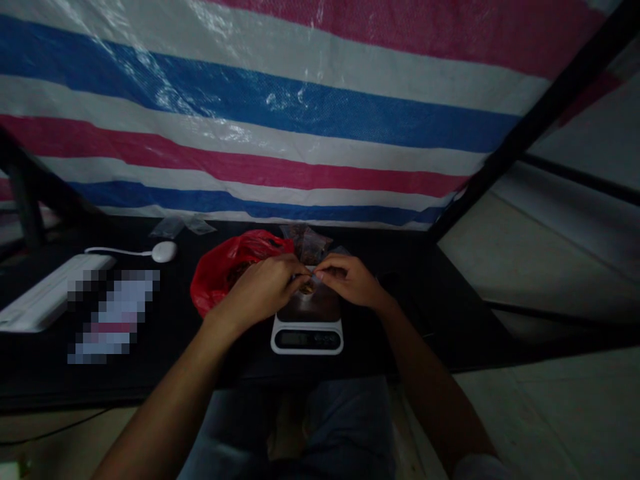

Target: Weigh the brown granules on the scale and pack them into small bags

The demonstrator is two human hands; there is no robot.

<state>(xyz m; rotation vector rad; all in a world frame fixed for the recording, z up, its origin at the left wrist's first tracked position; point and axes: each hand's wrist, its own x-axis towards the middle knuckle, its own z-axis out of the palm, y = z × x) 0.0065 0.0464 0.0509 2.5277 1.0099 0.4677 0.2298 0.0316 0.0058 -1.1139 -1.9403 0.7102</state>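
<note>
Baggie (307,289) over scale (314,311), red bag (212,275) beside

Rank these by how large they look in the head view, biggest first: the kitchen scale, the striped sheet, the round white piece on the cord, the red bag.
1. Striped sheet
2. Red bag and kitchen scale: too alike to rank, both partly covered
3. Round white piece
</note>
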